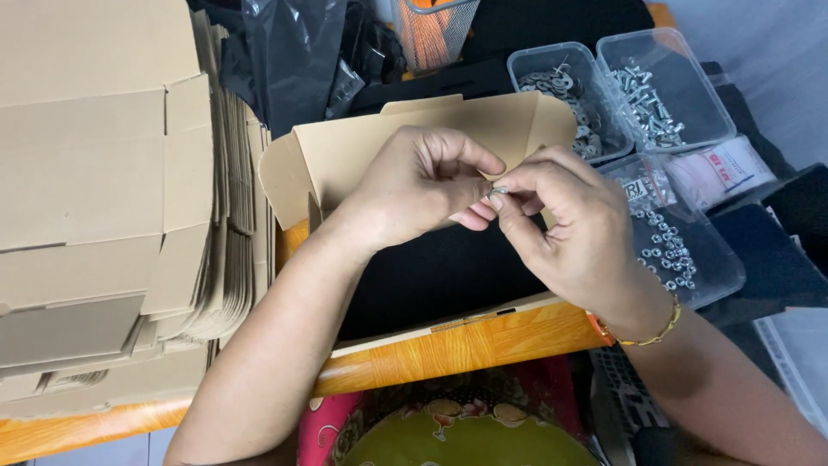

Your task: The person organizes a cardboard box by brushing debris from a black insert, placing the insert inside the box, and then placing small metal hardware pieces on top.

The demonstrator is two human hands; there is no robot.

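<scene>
My left hand [414, 185] and my right hand [569, 229] meet above an open cardboard box [345, 151] with a black lining. Between their fingertips they pinch a small silver metal fastener [498, 190]. Both hands have fingers curled in around it. A thin gold bracelet circles my right wrist. The box sits on an orange wooden tabletop [466, 345].
A tall stack of flat folded cardboard boxes [112, 198] fills the left. Clear plastic tubs hold washers [569, 95], screws [660, 91] and nuts [681, 250] at the right. A black plastic bag [297, 52] and an orange mesh holder [431, 30] stand behind.
</scene>
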